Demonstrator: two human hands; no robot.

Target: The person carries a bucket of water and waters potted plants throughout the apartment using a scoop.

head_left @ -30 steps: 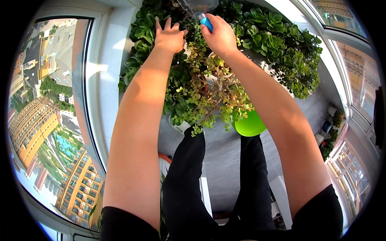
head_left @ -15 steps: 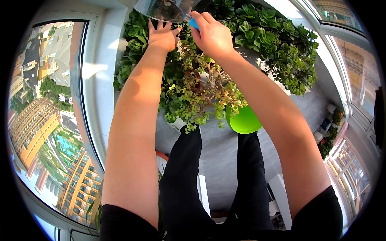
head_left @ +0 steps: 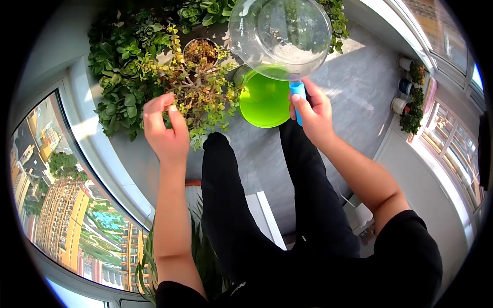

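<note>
My right hand point(head_left: 318, 114) is wrapped around the blue handle of a clear plastic water ladle point(head_left: 246, 31). The ladle's bowl hangs over the far part of a bright green bucket point(head_left: 264, 110) on the floor. Whether any water is in the ladle is hard to tell. My left hand point(head_left: 167, 134) is raised beside a yellow-green leafy plant point(head_left: 192, 90), its fingers loosely curled and the thumb apart, with nothing in them. A round pot point(head_left: 200, 50) with brown soil stands among the branches.
Dark green succulents point(head_left: 120, 56) crowd the left and far side. A window point(head_left: 77, 190) runs along the left. Several small potted plants point(head_left: 411, 115) line the right wall. Long-leaved foliage point(head_left: 203, 251) grows beside my left leg. Grey floor point(head_left: 354, 87) extends right of the bucket.
My left hand has drawn back from the far foliage toward me. My right hand has brought the ladle back and to the right, over the bucket. The view has shifted right.
</note>
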